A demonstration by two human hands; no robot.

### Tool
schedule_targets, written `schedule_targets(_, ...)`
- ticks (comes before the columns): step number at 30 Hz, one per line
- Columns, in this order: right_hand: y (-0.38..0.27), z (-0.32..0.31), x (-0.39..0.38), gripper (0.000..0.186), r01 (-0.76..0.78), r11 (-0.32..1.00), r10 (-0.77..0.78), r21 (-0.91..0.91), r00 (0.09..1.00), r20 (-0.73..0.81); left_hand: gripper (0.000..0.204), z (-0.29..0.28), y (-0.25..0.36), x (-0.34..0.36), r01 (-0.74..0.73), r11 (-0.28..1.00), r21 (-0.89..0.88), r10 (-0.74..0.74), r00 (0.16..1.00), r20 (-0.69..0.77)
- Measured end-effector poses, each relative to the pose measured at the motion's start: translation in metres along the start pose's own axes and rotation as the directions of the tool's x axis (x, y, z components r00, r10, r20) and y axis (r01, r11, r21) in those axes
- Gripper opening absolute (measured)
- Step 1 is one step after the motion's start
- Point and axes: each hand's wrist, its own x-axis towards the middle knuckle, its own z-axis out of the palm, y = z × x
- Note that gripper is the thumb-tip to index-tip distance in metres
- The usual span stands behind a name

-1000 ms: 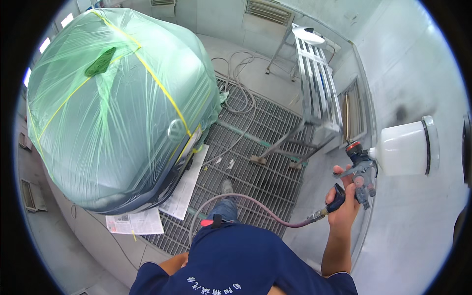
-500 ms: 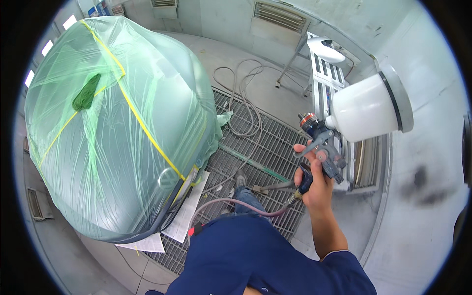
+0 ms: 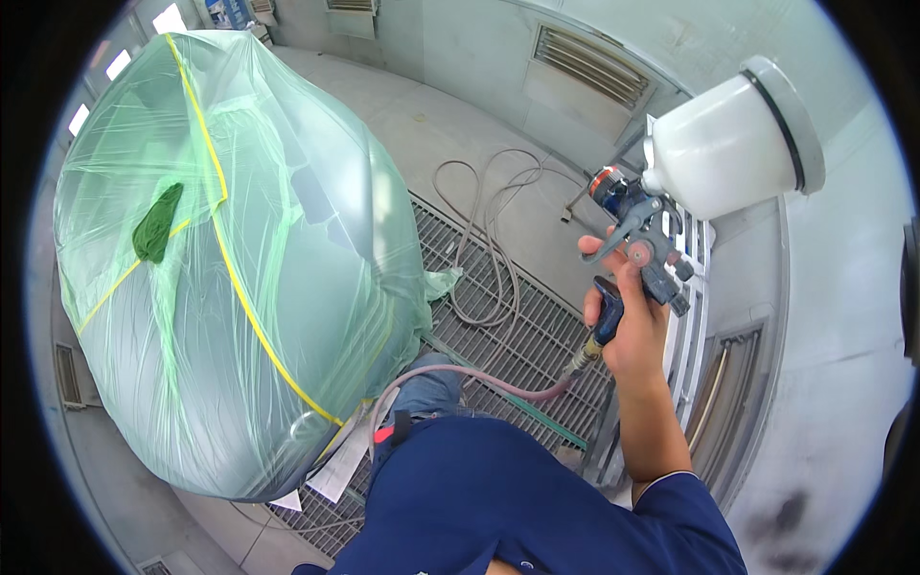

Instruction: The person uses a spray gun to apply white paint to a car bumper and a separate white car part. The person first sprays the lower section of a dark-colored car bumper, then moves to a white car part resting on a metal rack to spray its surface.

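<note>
Gravity-feed spray gun point(image 3: 647, 225) right of centre, right hand point(image 3: 634, 331) clamped round its grip. Gun's long axis slants from nozzle, upper left, to lower right; white cup point(image 3: 728, 144) above right. Film-draped car point(image 3: 297, 259) well apart, filling frame left. Right elbow bent, forearm angled up from lower right. Left hand out of view; state can't be told.

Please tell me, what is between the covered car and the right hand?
In the head view, loops of grey hose lie there, partly on metal floor grating; a pinkish hose from the spray gun crosses.
</note>
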Motion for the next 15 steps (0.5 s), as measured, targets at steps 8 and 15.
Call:
schedule_targets(8,0.018,0.04,0.171,0.031,-0.049,0.998,0.043,0.035,0.988,0.152,0.093,-0.023,0.113,0.052,0.038,0.984,-0.174,-0.032,0.999,0.035)
schedule_targets(15,0.031,0.104,0.314,0.055,-0.039,0.993,0.095,-0.115,0.844,0.528,0.095,0.013,0.229,0.082,0.116,0.89,-0.441,-0.057,0.988,0.144)
